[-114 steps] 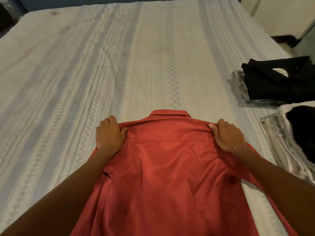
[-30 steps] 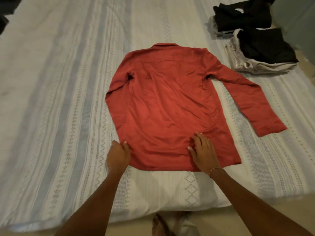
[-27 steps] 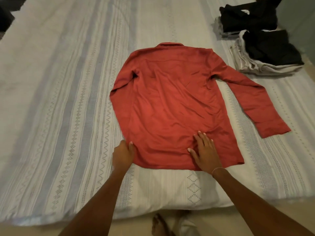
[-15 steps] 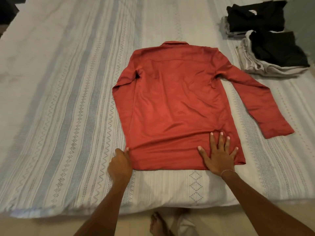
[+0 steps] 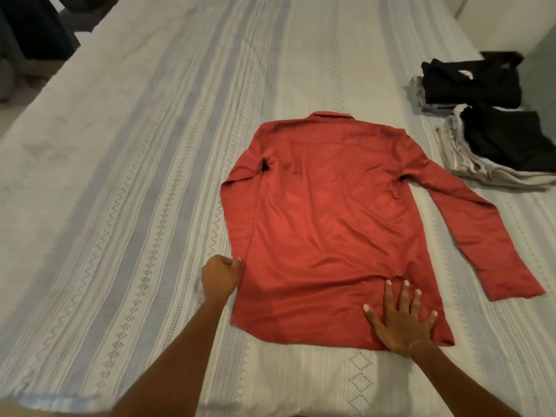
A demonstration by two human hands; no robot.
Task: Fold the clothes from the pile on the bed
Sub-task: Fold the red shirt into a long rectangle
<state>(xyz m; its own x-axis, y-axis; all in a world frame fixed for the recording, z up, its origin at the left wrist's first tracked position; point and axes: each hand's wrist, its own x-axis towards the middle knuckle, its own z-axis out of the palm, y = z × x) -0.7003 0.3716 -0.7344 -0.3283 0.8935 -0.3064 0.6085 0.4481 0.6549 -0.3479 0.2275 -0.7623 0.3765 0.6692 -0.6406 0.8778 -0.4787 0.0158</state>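
The bed (image 5: 126,182), covered in a pale striped spread, is carrying a red long-sleeved shirt (image 5: 325,224) lying face down with its collar pointing away from the person, its hem near the bed's front edge. The sleeve on the person's left is lying folded in along the body, while the right sleeve (image 5: 478,233) is stretching out loose toward two stacks of folded dark and pale clothes (image 5: 493,136) sitting well apart at the far right. The step in hand seems to be flattening the shirt's back before the side folds; doing it well probably means keeping the hem pinned, drawing the left edge taut and straight, and sweeping creases outward before bringing the loose sleeve in. The right hand (image 5: 400,323) is pressing flat on the hem area, its fingers (image 5: 389,296) spreading wide and straight, holding nothing. The left hand (image 5: 219,278) is pinching the shirt's left side edge, its fingers (image 5: 236,261) curling narrowly round the fabric just above the hem corner.
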